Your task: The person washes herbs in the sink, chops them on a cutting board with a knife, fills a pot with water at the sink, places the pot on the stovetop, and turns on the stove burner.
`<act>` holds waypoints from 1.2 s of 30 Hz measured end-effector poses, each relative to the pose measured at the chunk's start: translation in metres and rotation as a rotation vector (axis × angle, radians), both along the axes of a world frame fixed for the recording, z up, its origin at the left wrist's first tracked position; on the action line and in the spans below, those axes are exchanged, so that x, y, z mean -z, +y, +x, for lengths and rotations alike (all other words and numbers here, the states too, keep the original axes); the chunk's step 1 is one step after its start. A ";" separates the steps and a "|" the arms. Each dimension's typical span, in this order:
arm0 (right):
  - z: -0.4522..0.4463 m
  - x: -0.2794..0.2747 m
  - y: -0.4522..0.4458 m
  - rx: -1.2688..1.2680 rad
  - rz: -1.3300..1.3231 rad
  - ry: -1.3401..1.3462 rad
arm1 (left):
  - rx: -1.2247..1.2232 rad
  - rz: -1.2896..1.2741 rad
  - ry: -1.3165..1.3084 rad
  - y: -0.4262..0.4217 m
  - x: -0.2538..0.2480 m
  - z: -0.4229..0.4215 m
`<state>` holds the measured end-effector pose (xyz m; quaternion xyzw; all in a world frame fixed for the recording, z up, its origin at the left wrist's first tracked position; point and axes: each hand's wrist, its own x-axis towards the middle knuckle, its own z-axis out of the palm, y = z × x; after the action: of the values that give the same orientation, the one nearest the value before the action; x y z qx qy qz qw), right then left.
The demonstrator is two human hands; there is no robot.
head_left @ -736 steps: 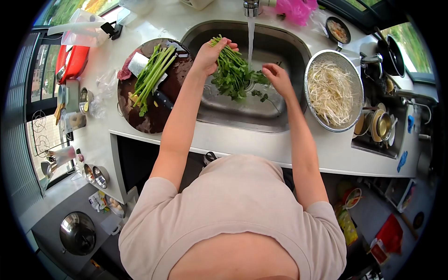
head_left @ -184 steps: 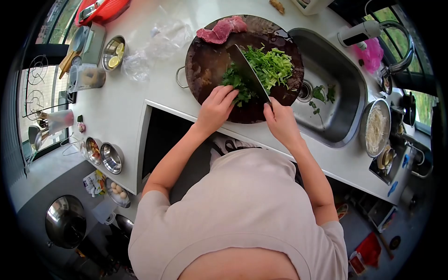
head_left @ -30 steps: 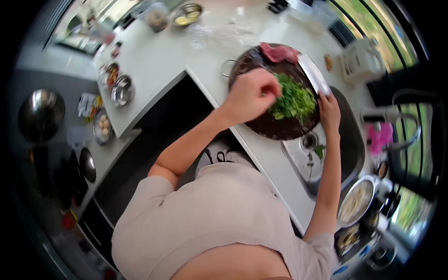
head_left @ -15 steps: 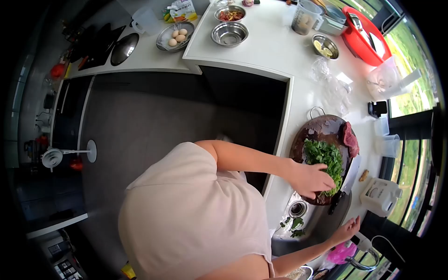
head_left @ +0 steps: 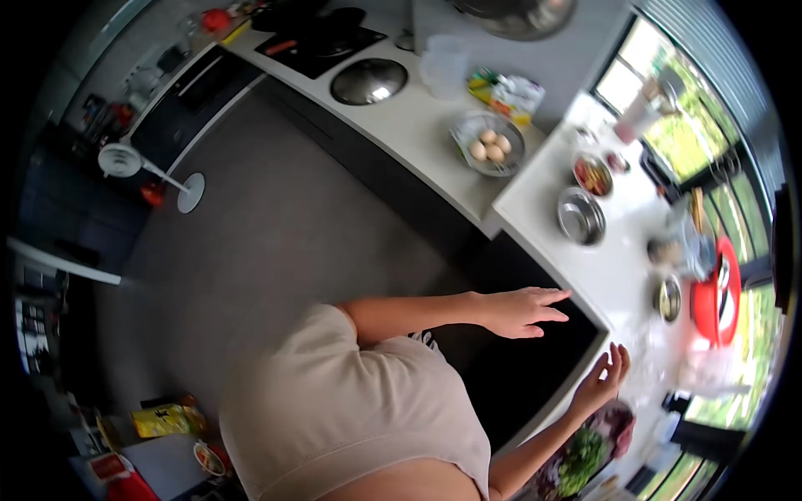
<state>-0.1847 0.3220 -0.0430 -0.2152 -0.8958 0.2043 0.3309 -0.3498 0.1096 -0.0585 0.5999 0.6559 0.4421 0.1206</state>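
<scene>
My left hand is empty, its fingers spread over the dark gap beside the counter's edge. Below and to its right, my right hand is raised with its fingers apart and a little curled, holding nothing. It is nearest to the round cutting board at the bottom right. On that board lie chopped green herbs and a piece of red meat. An empty steel bowl and a bowl of chopped red and yellow pieces stand farther up the counter.
A bowl of eggs, a steel lid and a cooktop line the far counter. At the right stand a red basket and a small bowl with lemon slices. A white fan stands on the floor.
The view has swung toward the far counter. The knife, earlier in my right hand, was let go on the board. My left hand has left the herbs, and both hands are off the board.
</scene>
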 end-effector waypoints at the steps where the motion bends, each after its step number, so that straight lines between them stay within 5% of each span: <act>1: -0.039 0.002 -0.020 -0.112 -0.026 0.040 | -0.087 0.007 -0.001 -0.026 0.004 -0.028; 7: -0.247 0.008 -0.163 -0.542 -0.098 0.038 | -0.599 0.035 -0.041 -0.198 0.005 -0.143; 18: -0.504 0.018 -0.423 -1.345 -0.191 -0.123 | -1.355 0.073 -0.312 -0.427 0.008 -0.218; 25: -0.656 0.040 -0.536 -1.470 -0.205 -0.162 | -1.492 0.020 -0.328 -0.528 0.005 -0.345; 36: -0.826 0.048 -0.684 -1.396 -0.312 -0.207 | -1.618 0.335 -0.486 -0.729 0.030 -0.543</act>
<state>-1.0107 -0.3620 -0.0908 0.3444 -0.8116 0.4720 0.0021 -0.8925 -0.6192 -0.0886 -0.1536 0.7637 0.5993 -0.1847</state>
